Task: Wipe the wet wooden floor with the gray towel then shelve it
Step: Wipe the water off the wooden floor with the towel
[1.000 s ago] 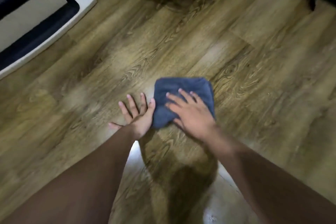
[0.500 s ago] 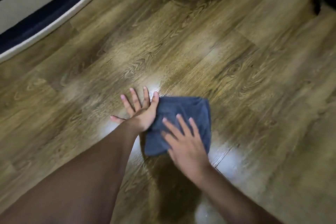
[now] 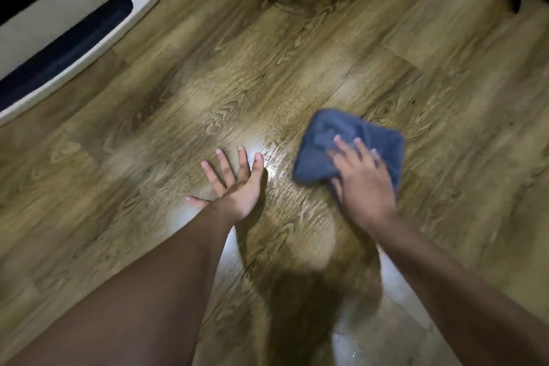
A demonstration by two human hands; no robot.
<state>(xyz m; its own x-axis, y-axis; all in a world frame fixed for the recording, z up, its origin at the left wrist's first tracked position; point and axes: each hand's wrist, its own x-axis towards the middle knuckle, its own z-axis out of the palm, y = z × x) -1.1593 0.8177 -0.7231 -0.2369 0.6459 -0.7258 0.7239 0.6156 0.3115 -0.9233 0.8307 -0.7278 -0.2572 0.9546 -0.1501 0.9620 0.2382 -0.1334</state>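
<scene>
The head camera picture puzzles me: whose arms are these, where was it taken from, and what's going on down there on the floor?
There is no machine here. A person wears a camera on the head, looking down at their own two bare arms. The left hand lies flat with fingers spread on the wooden floor, holding nothing. The right hand presses straight fingers on a crumpled gray towel; it pushes rather than closing a grip. Between the hands the floor shines with a wet patch. At upper left sits a white-edged dark object I cannot identify.
</scene>
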